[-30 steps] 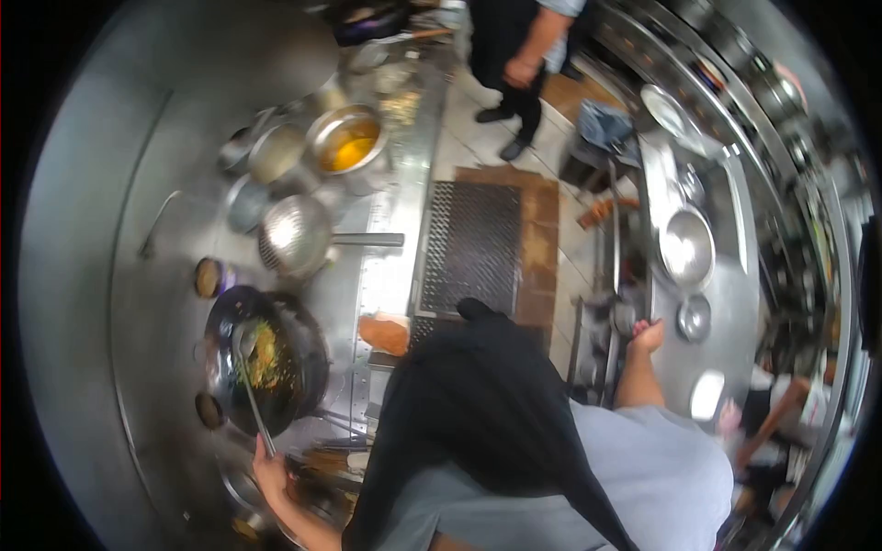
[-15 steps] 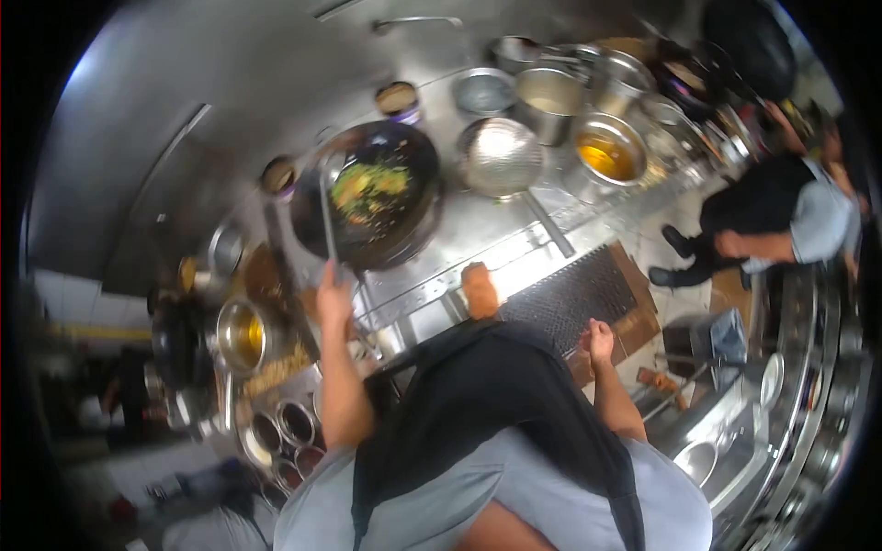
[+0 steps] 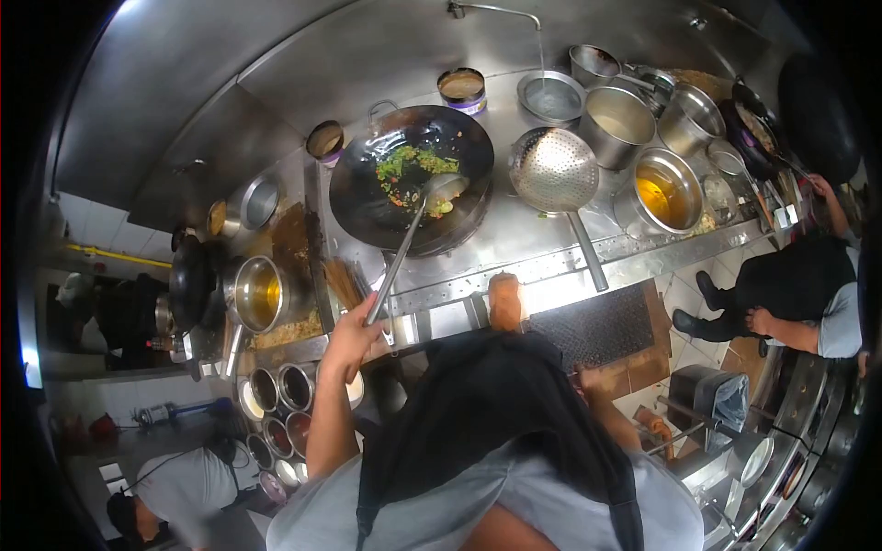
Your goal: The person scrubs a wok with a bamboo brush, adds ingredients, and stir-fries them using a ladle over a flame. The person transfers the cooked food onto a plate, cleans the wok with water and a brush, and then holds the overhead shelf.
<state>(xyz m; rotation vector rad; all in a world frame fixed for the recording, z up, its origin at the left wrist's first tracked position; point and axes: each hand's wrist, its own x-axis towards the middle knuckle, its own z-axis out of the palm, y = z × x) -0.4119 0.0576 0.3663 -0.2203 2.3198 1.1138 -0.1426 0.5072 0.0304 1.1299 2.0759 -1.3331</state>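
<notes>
My left hand [image 3: 354, 340] is wrapped round the handle of a long metal ladle [image 3: 402, 257]. The ladle's bowl rests inside the black wok [image 3: 354, 207], at the right side of chopped green and orange food [image 3: 404, 170]. Only a sliver of my right hand [image 3: 581, 382] shows beside the black apron [image 3: 478, 395]; its fingers are hidden. Right of the wok lies a perforated strainer [image 3: 554, 170] with its handle toward me. An orange-brown bundle [image 3: 504, 301], perhaps cloth, sits at the counter's front edge.
Metal pots stand at the right, one with yellow oil [image 3: 663, 197]. Another oil pot [image 3: 261, 294] is at the left, above several round containers [image 3: 296, 387]. Water runs from a tap [image 3: 496, 11] into a bowl [image 3: 551, 96]. One co-worker [image 3: 781, 294] stands right, another [image 3: 188, 487] lower left.
The ladle's bowl has gone from the wok's left side to the right of the food. My right hand has drawn in behind the apron's edge. The view has shifted.
</notes>
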